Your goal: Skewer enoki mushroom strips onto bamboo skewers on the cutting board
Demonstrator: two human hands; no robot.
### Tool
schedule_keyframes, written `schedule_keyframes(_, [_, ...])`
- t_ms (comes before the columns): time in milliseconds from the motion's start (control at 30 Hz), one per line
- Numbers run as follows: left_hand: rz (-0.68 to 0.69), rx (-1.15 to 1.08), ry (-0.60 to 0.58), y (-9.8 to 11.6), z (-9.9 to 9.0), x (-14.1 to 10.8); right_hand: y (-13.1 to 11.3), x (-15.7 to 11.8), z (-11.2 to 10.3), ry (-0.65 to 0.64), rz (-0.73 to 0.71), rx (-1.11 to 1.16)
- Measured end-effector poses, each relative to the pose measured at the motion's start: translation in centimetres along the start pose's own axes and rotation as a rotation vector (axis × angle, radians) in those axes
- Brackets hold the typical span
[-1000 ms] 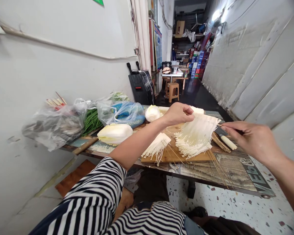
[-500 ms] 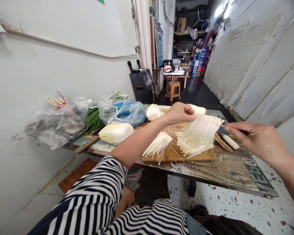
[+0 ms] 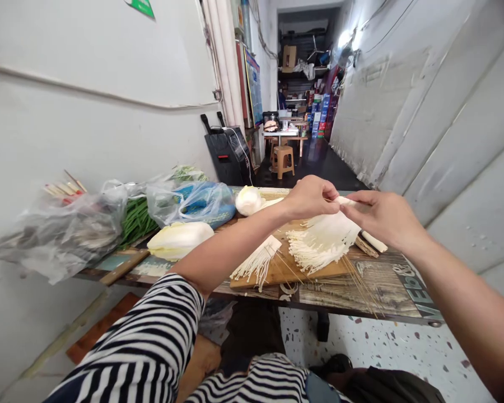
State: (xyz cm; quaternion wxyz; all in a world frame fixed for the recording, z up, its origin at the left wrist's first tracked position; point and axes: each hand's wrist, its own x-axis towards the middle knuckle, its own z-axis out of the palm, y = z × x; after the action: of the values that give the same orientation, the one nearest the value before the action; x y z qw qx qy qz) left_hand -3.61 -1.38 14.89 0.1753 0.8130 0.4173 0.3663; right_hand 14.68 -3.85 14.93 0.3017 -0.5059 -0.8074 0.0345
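A wide, flat sheet of white enoki mushrooms (image 3: 323, 240) hangs over the cutting board (image 3: 237, 284), stems up and caps down. My left hand (image 3: 313, 197) is closed, its fingertips pinching the top edge; a thin stick shows at these fingers. My right hand (image 3: 384, 215) is closed too, pinching the same top edge close beside the left fingertips. A smaller bunch of enoki (image 3: 258, 258) lies on the board to the left. Several thin bamboo skewers (image 3: 363, 285) lie across the board's right front edge and the table.
A napa cabbage (image 3: 178, 240) and another pale cabbage (image 3: 248, 200) lie left of the board. Plastic bags (image 3: 67, 229) and green vegetables (image 3: 138, 221) crowd the table's left end. A light knife handle (image 3: 374, 241) lies right of the board. A black speaker (image 3: 229, 151) stands behind.
My right hand has moved left from the skewer's outer end to the mushrooms' top edge, close to my left hand. The camera view has shifted to the right.
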Motion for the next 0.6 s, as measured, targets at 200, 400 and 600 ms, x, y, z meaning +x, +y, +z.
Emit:
schedule_keyframes(200, [-0.010, -0.021, 0.015, 0.3, 0.3, -0.5, -1.1, -0.2, 0.4, 0.010, 0.150, 0.140])
schedule_keyframes(400, [-0.024, 0.008, 0.061, 0.6, 0.4, -0.6, -1.5, -0.5, 0.9, 0.060, 0.249, 0.189])
schedule_keyframes(600, [-0.031, 0.012, 0.070, 0.5, 0.4, -0.8, -1.6, -0.7, 1.0, 0.060, 0.272, 0.146])
